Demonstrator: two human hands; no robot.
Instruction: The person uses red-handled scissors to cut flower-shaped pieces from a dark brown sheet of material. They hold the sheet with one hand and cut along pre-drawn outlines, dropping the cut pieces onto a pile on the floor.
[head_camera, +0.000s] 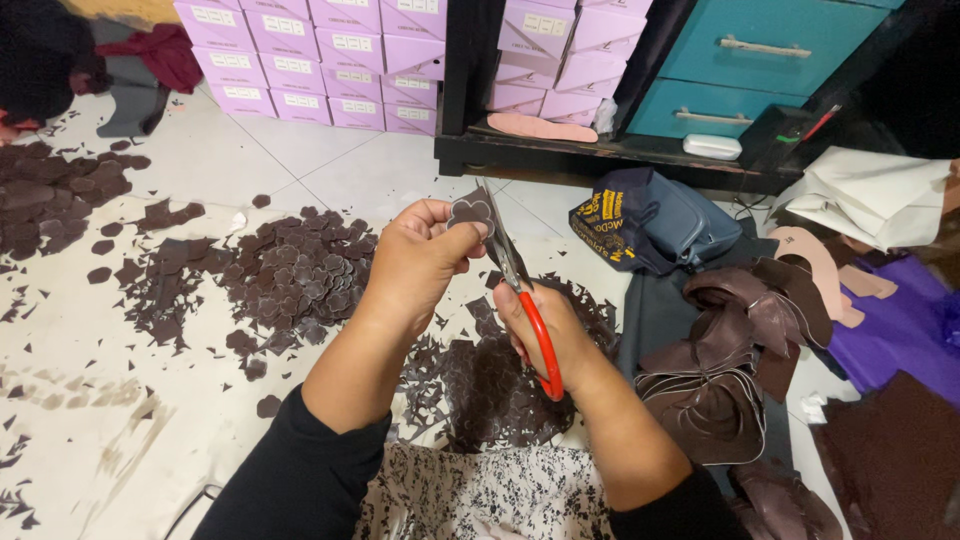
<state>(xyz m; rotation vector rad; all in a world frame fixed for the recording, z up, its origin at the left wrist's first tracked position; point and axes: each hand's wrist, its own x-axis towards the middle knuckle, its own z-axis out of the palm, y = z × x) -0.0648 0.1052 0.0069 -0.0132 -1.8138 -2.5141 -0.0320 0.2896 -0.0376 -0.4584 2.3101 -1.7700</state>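
A small dark brown scalloped leather piece (472, 212) is pinched between the thumb and fingers of the left hand (420, 262), raised above the floor in the middle of the view. The blades of the red-handled scissors (522, 290) are set against its right edge; the scissors are gripped by the right hand (545, 335), whose fingers are closed through the red loops. Directly below the hands a heap of brown offcuts (490, 385) is spread on the white tiled floor (190, 160). A pile of cut brown pieces (295, 275) is seen to the left, a bundle of brown leather strips (735, 350) to the right, and a dark blue bag (650, 222) behind. Lilac boxes (320, 55) are stacked at the back.
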